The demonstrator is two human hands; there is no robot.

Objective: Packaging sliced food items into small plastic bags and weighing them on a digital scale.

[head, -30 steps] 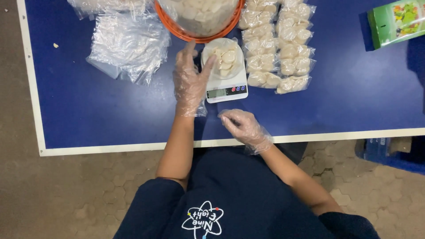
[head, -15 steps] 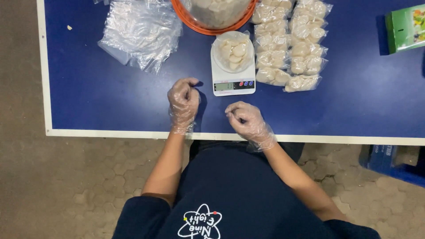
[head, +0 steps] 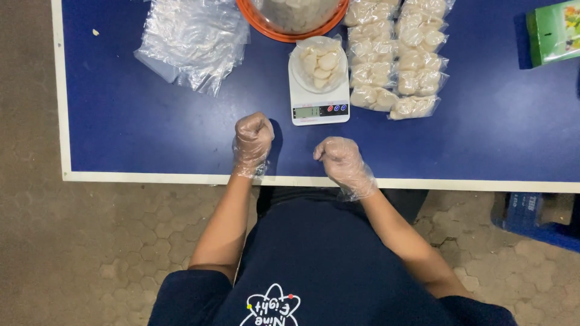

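Both hands gloved in thin clear plastic. My left hand (head: 254,136) curled to a fist, nothing seen in it, resting on the blue table (head: 151,133) near its front edge. My right hand (head: 338,158) also curled shut, nothing visible inside, a bit right of the left, apart from it. Small white digital scale (head: 319,90) just beyond & between both hands, not touched. Open clear bag of pale round pieces (head: 319,61) sits on its platform. Right of scale: filled bags (head: 396,57) in 2 columns, nearest touching scale's edge. Orange-rimmed tub (head: 294,18) behind scale. Pile of empty clear bags (head: 193,42) far left. Green box (head: 553,33) far right.
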